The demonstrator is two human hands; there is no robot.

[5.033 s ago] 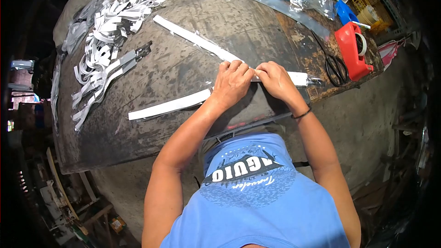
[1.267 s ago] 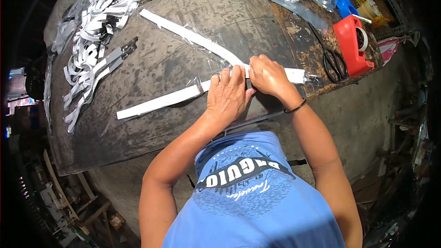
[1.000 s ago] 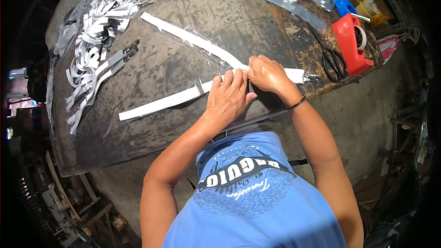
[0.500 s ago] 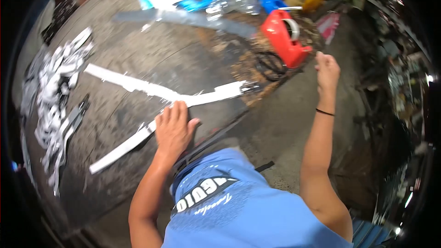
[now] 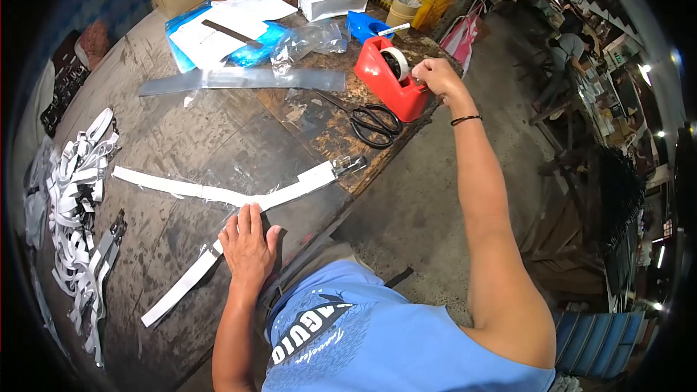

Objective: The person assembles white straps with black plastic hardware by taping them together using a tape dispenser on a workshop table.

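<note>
My left hand (image 5: 249,242) lies flat with spread fingers on a white strap (image 5: 181,284) on the table, where further strap lengths meet in a Y shape. One branch (image 5: 174,186) runs to the left; the other (image 5: 298,185) runs right and ends in a dark clip (image 5: 350,166). My right hand (image 5: 440,78) is at the cutter end of a red tape dispenser (image 5: 388,80), its fingers pinched at the tape's end; the tape between them is barely visible. A white tape roll (image 5: 396,64) sits in the dispenser.
Black scissors (image 5: 374,125) lie by the dispenser near the table edge. A grey flat strip (image 5: 243,80), papers (image 5: 232,22), a white box (image 5: 332,0) and a blue dispenser (image 5: 367,27) are behind. At left is a heap of white straps (image 5: 76,203). A person (image 5: 566,58) is in the background.
My right hand has come from beside the dispenser to its cutter end. My left hand still rests on the strap. The head view has shifted.
</note>
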